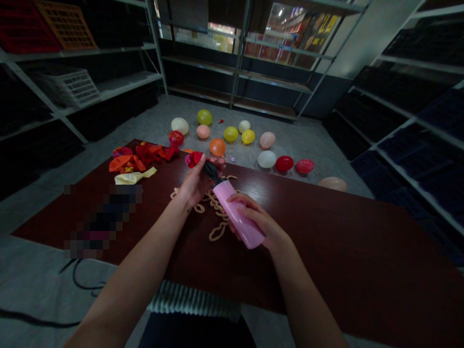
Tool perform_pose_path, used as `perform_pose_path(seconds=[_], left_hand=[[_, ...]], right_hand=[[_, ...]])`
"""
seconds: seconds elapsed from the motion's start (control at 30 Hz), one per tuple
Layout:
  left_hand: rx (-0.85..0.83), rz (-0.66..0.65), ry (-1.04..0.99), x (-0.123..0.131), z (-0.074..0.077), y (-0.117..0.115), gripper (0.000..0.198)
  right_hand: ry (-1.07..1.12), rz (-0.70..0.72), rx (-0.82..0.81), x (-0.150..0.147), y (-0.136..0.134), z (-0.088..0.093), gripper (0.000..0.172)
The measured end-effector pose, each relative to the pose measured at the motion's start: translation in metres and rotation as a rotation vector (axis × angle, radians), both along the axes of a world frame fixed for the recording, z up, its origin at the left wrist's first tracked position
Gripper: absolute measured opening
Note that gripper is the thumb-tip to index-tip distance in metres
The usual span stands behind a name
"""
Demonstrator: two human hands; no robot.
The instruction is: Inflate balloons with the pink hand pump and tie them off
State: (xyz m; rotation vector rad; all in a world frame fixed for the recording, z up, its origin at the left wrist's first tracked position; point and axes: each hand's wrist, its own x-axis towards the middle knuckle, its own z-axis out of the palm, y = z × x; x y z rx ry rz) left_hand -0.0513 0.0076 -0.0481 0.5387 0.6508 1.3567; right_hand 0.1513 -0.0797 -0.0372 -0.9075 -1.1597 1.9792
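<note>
My right hand (253, 217) is wrapped round the body of a pink hand pump (237, 215) with a black nozzle (212, 173). My left hand (195, 183) pinches the neck of a limp red balloon (194, 158) at the nozzle's tip. Both hands hover over a dark red table (344, 251). Under the pump lies a tangle of beige rubber bands (217, 212).
Uninflated red, orange and yellow balloons (139, 162) lie at the table's far left. Several inflated balloons (232, 135) are scattered on the grey floor beyond. Metal shelving (108, 82) lines the walls. A blurred-out patch (101, 217) covers part of the table's left side.
</note>
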Motion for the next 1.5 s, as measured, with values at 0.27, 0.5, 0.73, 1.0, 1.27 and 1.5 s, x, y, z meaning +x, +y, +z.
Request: perform_pose_path(seconds=[0.27, 0.5, 0.73, 1.0, 1.27, 1.5], left_hand=[[-0.014, -0.091, -0.099, -0.006, 0.003, -0.002, 0.024], [-0.095, -0.131, -0.297, -0.013, 0.014, -0.004, 0.039], [-0.17, -0.167, -0.307, -0.015, 0.018, -0.008, 0.058], [-0.246, 0.093, -0.233, -0.007, 0.029, -0.014, 0.052], [-0.258, 0.344, -0.244, -0.008, 0.028, -0.009, 0.024], [-0.178, 0.471, -0.27, -0.033, 0.031, -0.005, 0.042]], right_hand=[[-0.033, 0.024, 0.027, 0.007, 0.003, -0.001, 0.037], [-0.108, 0.094, 0.075, 0.007, 0.004, -0.001, 0.035], [-0.321, 0.23, 0.373, 0.004, 0.007, -0.001, 0.041], [-0.783, 0.097, 0.755, -0.01, 0.0, -0.002, 0.099], [-1.38, -0.011, 0.967, -0.022, 0.001, -0.006, 0.084], [-1.634, -0.139, 1.066, -0.008, 0.013, -0.004, 0.082]])
